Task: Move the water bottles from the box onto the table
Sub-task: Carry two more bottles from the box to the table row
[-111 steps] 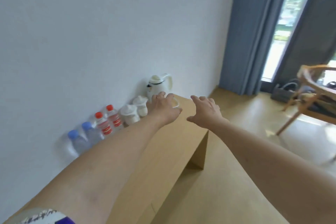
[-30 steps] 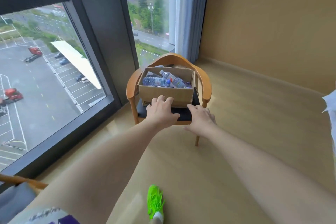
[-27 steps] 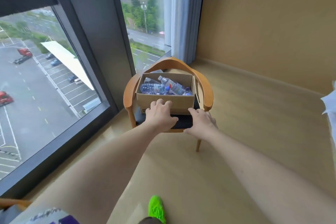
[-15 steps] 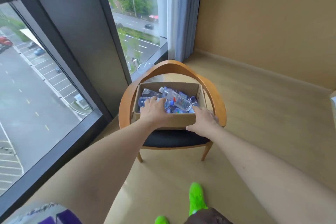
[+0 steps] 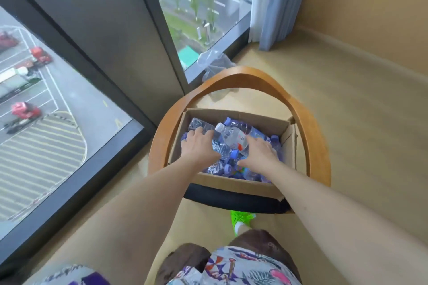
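Note:
A cardboard box [image 5: 234, 184] sits on the seat of a wooden armchair [image 5: 317, 146]. It holds several clear water bottles, most with blue caps [image 5: 274, 139]. A white-capped bottle with a red label [image 5: 229, 135] lies on top, in the middle. Both of my hands are inside the box, palms down. My left hand [image 5: 199, 147] rests on a clear bottle [image 5: 199, 124] at the left side. My right hand [image 5: 259, 152] lies on the bottles at the right, its fingertips touching the white-capped bottle. Neither hand's fingers plainly wrap round a bottle. The table is out of view.
The chair's curved backrest [image 5: 243, 75] arcs round the box's far side. A tall window [image 5: 58, 99] and dark pillar stand to the left, a curtain [image 5: 273, 2] behind. A crumpled plastic bag [image 5: 214, 62] lies by the window. My green shoe [image 5: 242, 218] is under the seat edge.
I have stepped up to the chair and now look down into the box. Both hands moved from its near rim down onto the bottles inside.

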Available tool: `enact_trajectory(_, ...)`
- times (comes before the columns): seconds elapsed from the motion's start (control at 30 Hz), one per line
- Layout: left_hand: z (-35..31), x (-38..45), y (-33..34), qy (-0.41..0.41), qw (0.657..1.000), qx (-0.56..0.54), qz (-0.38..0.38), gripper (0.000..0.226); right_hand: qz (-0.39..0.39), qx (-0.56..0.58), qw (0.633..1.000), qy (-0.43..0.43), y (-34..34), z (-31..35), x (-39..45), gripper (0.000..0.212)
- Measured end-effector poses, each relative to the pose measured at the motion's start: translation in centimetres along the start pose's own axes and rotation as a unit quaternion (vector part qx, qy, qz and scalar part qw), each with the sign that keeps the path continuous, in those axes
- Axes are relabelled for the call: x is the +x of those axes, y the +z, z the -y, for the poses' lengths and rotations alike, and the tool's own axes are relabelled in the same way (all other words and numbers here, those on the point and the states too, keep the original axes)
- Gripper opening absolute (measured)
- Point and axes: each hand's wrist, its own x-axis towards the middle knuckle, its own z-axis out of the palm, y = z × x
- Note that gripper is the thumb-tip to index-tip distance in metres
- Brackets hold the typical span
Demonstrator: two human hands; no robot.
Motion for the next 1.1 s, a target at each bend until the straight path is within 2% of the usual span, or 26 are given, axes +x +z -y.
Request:
enact_trajectory(0.17,0.0,4.0,1.4,-0.015,0.999,-0.002,0.049,0.075,0.036,0.015,0.999,0.003,0.1,-0.4,4.9,0.075)
enact_trajectory(0.3,0.5,6.3,3.5,0.014,0.995,-0.037,0.093,0.077,0.043,0.007,0.999,0.011,2.2,-0.5,6.9,0.07)
enact_trajectory(0.37,0.7,7.3,4.3,0.053,0.992,-0.019,0.112,0.075,0.025,-0.003,1.0,0.015,3.1,-0.6,7.7,0.079)
enact_trajectory(0.53,1.7,9.4,6.1,0.151,0.973,0.131,0.111,0.072,-0.019,-0.004,1.0,0.017,5.7,-1.0,9.5,0.087)
enact_trajectory(0.63,2.0,10.7,6.0,0.174,0.966,0.157,0.111,0.068,-0.065,-0.014,0.998,0.009,6.8,-1.6,10.3,0.08)
enact_trajectory(0.73,2.7,11.4,5.5,0.217,0.949,0.196,0.116,0.079,-0.102,-0.014,0.995,0.008,7.3,-1.8,10.6,0.071)
enact_trajectory(0.83,2.9,11.6,5.0,0.241,0.942,0.199,0.119,0.088,-0.1,-0.004,0.995,0.018,7.1,-1.9,10.9,0.065)
enact_trajectory(0.93,2.4,11.7,4.1,0.236,0.942,0.195,0.138,0.084,-0.086,0.018,0.996,0.022,6.3,-2.1,10.8,0.06)
enact_trajectory(1.1,2.8,11.3,2.9,0.245,0.948,0.143,0.144,0.083,-0.116,0.074,0.99,0.035,5.4,-1.8,9.3,0.057)
